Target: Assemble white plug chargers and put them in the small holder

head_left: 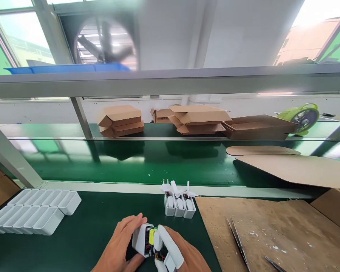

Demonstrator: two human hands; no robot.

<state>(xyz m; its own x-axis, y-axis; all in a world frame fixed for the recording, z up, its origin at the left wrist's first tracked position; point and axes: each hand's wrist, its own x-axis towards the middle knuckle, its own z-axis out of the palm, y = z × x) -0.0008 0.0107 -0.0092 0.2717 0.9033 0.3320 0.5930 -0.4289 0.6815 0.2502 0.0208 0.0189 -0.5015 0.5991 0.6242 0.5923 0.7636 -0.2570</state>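
Observation:
My left hand [121, 243] is closed around a white plastic adapter housing [139, 241], fingers on its far side and thumb underneath. In the housing's open end sit a circuit board with a yellow block [151, 237] and a rounded white part [158, 241]. My right hand [191, 253] is closed on a long, rounded white plastic cover [171, 246] beside the housing, angled away from it. Its fingertips are largely hidden behind the cover. Just beyond my hands, three white housings [179, 212] stand side by side with white parts inside and plug pieces on top.
Rows of white trough-like housings [49, 221] lie at left. A stained brown board [252, 226] at right carries tweezers [239, 243] and a second dark tool [274, 263]. Beyond are a green conveyor [158, 166], cardboard sheets [294, 166], cartons [200, 117], and a green fan [300, 117]. A metal beam [170, 83] crosses above.

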